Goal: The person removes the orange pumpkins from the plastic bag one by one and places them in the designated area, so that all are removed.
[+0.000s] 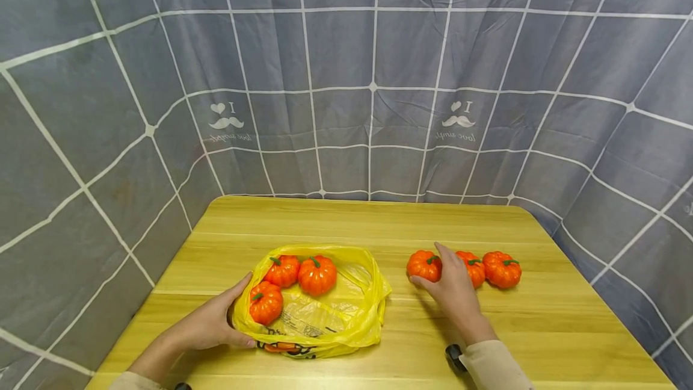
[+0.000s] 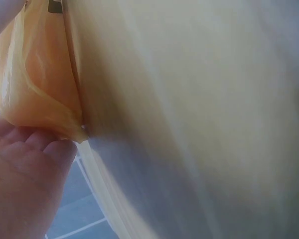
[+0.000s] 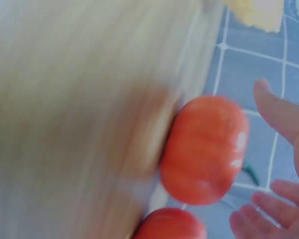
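Observation:
A yellow plastic bag (image 1: 352, 324) lies with its wide mouth facing up, three orange toy pumpkins (image 1: 317, 275) inside at its left and back. My left hand (image 1: 213, 318) holds the bag's left side, thumb at the front and fingers toward the back. The left wrist view has those fingers (image 2: 45, 139) against the plastic bag (image 2: 45, 94). Over on the right, three more toy pumpkins stand in a row. Around the leftmost pumpkin (image 1: 423, 266) my right hand (image 1: 455, 290) is spread. In the right wrist view, a gap separates thumb and fingers from the nearest pumpkin (image 3: 204, 149).
The other pumpkins of the row, the middle one (image 1: 472, 269) partly behind my hand and the rightmost (image 1: 502, 269), stand close together. Everything lies on a wooden table (image 1: 335, 221). A grey curtain (image 1: 346, 119) with white grid lines hangs behind and beside it.

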Tool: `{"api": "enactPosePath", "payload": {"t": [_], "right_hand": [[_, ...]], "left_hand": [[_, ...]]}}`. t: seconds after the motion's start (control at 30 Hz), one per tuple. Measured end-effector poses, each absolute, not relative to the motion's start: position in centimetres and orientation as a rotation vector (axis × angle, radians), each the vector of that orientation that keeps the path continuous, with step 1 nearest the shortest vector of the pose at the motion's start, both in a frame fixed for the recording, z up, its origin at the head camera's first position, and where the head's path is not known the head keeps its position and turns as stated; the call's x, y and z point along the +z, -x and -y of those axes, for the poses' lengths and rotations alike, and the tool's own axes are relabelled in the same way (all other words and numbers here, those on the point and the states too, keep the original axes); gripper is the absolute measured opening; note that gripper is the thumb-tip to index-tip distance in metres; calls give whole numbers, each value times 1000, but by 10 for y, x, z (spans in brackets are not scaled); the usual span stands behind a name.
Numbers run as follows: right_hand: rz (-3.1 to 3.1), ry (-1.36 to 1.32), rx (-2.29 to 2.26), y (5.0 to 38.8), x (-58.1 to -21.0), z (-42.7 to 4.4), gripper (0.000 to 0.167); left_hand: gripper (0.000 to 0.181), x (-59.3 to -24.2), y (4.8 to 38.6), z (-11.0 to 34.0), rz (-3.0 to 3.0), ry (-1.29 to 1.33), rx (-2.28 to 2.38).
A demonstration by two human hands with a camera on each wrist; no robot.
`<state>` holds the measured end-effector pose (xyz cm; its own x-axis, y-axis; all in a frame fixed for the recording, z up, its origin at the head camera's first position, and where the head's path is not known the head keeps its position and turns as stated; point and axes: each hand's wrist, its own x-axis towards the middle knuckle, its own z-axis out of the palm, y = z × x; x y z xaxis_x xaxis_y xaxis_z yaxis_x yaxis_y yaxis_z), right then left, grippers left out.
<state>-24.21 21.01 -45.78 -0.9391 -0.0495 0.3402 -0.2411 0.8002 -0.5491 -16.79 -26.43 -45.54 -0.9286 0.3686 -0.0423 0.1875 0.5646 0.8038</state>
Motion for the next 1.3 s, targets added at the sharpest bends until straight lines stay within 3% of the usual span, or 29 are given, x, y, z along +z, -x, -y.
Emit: {"api": "enactPosePath", "payload": {"t": [0.2, 0.8, 1.3], "right_hand": [[2575, -233, 954, 235, -449, -195, 87], [2518, -352, 1305, 232, -451, -142, 94], [2590, -626, 1319, 232, -455, -94, 91]], "left_hand": [[133, -455, 168, 264, -2596, -466, 1288], [134, -454, 168, 265, -2588, -452, 1288], [133, -452, 168, 264, -2585, -467, 1301]]}}
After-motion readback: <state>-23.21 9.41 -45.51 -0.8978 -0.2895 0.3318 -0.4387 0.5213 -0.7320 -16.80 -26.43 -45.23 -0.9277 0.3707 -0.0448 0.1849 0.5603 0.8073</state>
